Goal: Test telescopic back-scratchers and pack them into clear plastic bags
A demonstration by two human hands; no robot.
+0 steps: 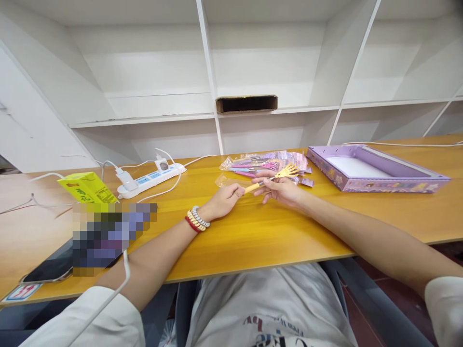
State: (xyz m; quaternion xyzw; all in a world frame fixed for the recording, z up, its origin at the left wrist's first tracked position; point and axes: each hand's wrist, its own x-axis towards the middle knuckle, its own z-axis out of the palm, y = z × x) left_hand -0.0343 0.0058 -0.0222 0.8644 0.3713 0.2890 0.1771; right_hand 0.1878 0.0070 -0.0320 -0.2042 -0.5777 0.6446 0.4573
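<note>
A small back scratcher (253,187) with a yellow handle, a thin metal shaft and a yellow claw-shaped head lies between my two hands, above the table. My left hand (224,200) is closed round the end of its handle and wears coiled bands at the wrist. With the palm turned up, my right hand (280,190) holds the shaft near the head between thumb and fingers. Just behind the hands is a pile of similar scratchers in clear wrappers (267,161), with pink, blue and purple parts.
An open purple box (390,184) stands at the right. To the left are a white power strip (152,180) with plugs and cables, a yellow-green carton (88,187) and a dark phone (50,265). White shelves (144,118) rise behind, holding a cardboard box (247,104).
</note>
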